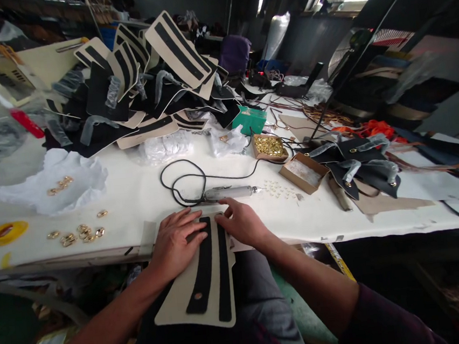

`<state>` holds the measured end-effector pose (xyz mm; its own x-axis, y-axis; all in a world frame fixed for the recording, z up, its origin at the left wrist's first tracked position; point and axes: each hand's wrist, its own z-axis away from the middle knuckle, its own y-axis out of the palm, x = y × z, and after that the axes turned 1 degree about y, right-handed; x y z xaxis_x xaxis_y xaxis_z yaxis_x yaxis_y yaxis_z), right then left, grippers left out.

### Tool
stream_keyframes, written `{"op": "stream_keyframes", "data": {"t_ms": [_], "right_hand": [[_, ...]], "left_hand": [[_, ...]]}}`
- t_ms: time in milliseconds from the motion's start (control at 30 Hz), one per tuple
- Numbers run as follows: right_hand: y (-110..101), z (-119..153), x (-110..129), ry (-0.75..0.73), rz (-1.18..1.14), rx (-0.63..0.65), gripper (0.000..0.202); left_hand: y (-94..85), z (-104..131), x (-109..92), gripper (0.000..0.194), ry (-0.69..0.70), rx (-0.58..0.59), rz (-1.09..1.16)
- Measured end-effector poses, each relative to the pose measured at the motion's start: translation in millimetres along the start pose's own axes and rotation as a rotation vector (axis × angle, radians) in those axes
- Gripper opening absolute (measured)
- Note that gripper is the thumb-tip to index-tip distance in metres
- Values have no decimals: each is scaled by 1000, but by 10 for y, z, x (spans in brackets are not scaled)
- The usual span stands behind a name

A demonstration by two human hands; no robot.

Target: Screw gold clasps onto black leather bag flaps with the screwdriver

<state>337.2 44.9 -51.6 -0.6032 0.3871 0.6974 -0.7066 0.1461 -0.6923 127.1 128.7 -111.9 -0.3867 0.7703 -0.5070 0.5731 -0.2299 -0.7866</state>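
A beige leather-like panel with two black strips [185, 300] rests across my lap and the table's front edge. A round metal piece [198, 296] sits at the lower end of its left strip. My left hand [175, 241] lies flat on the panel's upper left, fingers spread towards the strip. At the top right corner, my right hand [242, 222] has its thumb and bent fingers closed at the panel's edge; the fingertips are partly hidden. Just beyond both hands lies a silver electric screwdriver [231, 192] with its black cord, its tip towards small scattered fasteners [282, 189].
Gold metal fittings [83, 233] and yellow tape [9, 233] lie left, near white wrapping [71, 179]. A heap of panels [177, 50] stands behind. A box of gold pieces [270, 146], an open cardboard box [303, 173] and black pieces with wrapped handles [363, 167] are right.
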Motion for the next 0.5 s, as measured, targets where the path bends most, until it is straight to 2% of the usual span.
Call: {"op": "stream_keyframes", "data": {"t_ms": [133, 200, 333, 500], "right_hand": [[-356, 193, -286, -74, -82, -329, 22], [-435, 295, -466, -120, -16, -399, 18], [-341, 408, -724, -166, 76, -280, 20], [-202, 350, -748, -222, 208, -197, 25]], "left_hand": [[25, 6, 29, 19, 7, -28, 22], [36, 8, 37, 18, 6, -38, 32], [42, 8, 33, 18, 8, -47, 41], [36, 5, 31, 18, 19, -40, 29]]}}
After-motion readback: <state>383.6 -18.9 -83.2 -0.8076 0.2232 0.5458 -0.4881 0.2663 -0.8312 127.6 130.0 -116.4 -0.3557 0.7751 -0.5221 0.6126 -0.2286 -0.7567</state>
